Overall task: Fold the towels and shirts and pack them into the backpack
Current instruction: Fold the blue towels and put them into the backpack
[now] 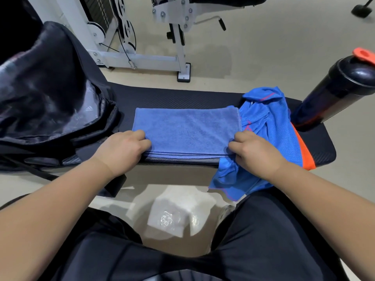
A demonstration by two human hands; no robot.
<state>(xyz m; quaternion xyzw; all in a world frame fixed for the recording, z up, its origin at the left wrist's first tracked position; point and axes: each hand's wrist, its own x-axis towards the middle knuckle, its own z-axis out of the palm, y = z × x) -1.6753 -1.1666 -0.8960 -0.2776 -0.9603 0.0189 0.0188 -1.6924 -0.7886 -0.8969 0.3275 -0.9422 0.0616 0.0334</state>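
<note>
we note the black backpack (50, 94) gaping open at the left end of the padded bench (172, 98). folded blue towel (186, 128) lies flat mid-bench, touching a crumpled blue mesh shirt (272, 126) on its right; black shaker bottle (334, 94) stands beyond. left hand (121, 149) and right hand (253, 151), fingers curled, grip the towel's near corners.

The backpack (60, 94) bears a small "adidas" logo.
</note>
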